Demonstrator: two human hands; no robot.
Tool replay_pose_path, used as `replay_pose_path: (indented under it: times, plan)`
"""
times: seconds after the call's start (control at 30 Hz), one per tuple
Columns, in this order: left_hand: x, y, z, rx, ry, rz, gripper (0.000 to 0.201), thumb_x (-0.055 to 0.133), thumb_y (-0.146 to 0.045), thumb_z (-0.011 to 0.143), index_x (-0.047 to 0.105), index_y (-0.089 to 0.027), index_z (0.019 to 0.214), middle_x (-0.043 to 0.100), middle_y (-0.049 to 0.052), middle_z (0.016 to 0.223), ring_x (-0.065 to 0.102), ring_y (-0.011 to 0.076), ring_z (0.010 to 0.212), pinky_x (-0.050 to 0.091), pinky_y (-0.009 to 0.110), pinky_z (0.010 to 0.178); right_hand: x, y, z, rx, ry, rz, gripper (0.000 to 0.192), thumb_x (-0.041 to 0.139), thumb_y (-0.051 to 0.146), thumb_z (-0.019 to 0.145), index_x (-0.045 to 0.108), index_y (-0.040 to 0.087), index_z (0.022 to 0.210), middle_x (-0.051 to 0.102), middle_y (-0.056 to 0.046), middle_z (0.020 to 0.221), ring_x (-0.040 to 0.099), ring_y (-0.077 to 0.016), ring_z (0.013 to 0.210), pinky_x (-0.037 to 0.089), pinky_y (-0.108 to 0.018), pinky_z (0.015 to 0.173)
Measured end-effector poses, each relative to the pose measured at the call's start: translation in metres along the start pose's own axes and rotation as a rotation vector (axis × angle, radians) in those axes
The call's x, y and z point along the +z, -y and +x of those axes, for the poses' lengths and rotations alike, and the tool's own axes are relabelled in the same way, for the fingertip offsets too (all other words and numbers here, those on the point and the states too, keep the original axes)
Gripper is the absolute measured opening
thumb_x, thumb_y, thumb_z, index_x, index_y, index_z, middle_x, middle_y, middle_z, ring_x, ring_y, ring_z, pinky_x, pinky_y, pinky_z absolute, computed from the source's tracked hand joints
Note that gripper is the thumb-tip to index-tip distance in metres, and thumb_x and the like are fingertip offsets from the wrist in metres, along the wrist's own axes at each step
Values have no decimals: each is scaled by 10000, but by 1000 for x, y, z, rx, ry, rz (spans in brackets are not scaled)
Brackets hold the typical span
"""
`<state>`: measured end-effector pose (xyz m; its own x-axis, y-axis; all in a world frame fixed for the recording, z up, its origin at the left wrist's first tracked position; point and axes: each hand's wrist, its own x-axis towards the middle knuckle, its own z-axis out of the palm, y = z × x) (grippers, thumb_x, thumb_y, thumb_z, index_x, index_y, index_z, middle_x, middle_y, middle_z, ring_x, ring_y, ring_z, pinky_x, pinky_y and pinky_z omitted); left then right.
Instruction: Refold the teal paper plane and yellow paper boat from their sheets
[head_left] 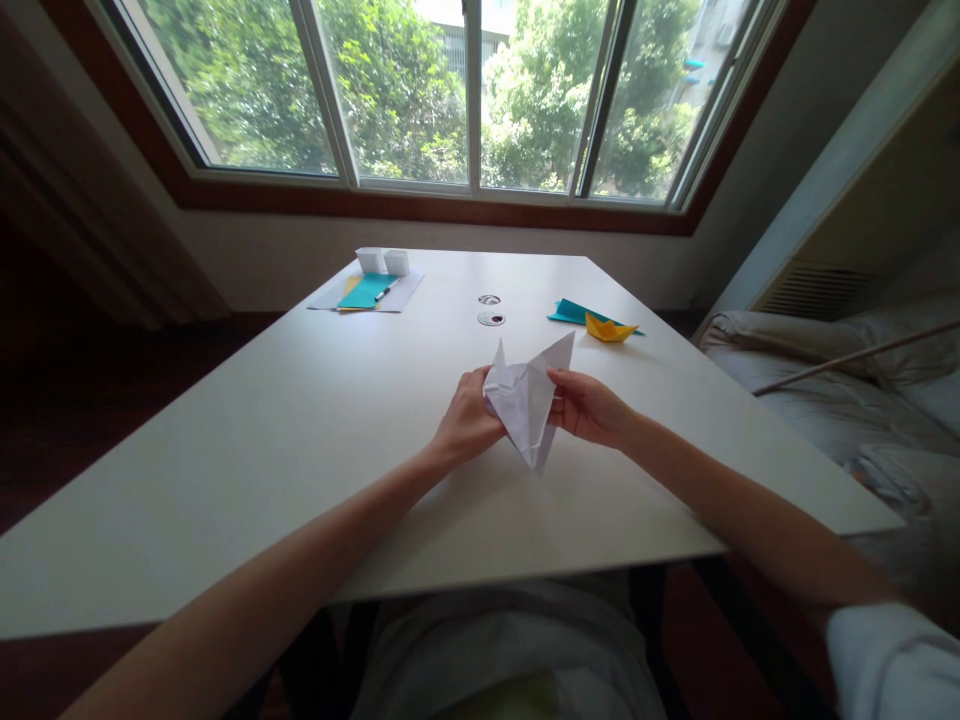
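Note:
A folded white paper crane [523, 400] is held up over the near half of the table, its pointed tips spreading up and downward. My left hand [472, 415] is closed on its left side, with part of the fingers hidden behind the paper. At the right side, my right hand [589, 405] pinches the paper between thumb and fingers. Beyond my right hand lie a yellow paper boat [609, 330] and a teal paper plane [574, 311], close together.
On the white table [247, 460], teal sheets [367, 291], a pen [387, 289] and two small white boxes [382, 262] sit at the far left. Two round inserts [491, 319] are set mid-table. A window [472, 100] stands behind; a covered couch [810, 370] is at right.

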<state>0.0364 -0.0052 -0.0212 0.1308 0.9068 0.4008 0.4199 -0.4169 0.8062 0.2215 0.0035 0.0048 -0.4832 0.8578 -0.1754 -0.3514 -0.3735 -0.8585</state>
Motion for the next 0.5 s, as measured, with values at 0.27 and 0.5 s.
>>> replay_pose_path:
  times: [0.27, 0.5]
  plan:
    - [1, 6, 2, -103, 20, -25, 342, 628, -245, 666, 580, -172, 997, 614, 68, 951, 579, 206, 817, 462, 288, 692, -4, 5, 0, 57, -30, 55, 224, 424, 272, 864, 618, 161, 871, 691, -43, 777, 646, -136, 729, 504, -285, 778]
    - [-3, 9, 4, -236, -81, -24, 116, 555, -289, 740, 601, -184, 758, 622, 21, 722, 540, 140, 560, 402, 241, 523, -10, 6, -1, -26, -26, 49, 247, 408, 332, 872, 625, 214, 876, 687, -15, 833, 637, -148, 774, 495, -330, 810]
